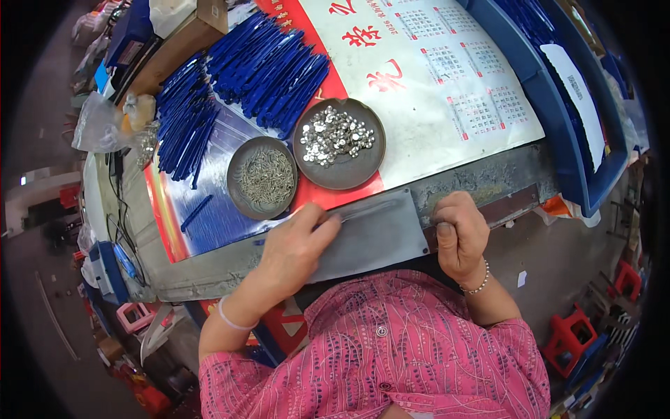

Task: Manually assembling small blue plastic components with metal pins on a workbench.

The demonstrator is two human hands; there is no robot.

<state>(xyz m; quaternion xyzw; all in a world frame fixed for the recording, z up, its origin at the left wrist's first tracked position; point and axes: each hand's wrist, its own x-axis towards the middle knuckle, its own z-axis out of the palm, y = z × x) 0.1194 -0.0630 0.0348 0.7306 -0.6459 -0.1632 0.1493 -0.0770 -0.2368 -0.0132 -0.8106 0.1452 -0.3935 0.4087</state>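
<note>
My left hand (pixel 294 244) is closed over the left part of a smooth grey sheet (pixel 380 241) at the table's near edge. Its thumb and forefinger press together; anything between them is too small to make out. To the right of the sheet, my right hand (pixel 460 236) has its fingers curled in and the thumb bent against them, hiding whatever may be inside. Just beyond my left hand stands a dark round dish (pixel 265 212) of thin silvery pins. A larger dark dish (pixel 343 181) beside it holds shiny round metal pieces.
Heaps of slim blue strips (pixel 269 66) lie past the dishes, and a single blue strip (pixel 197 214) lies apart at left. A printed calendar sheet (pixel 433 150) covers the table. Blue bins (pixel 569 140) stand at right, a cardboard box (pixel 178 52) at far left.
</note>
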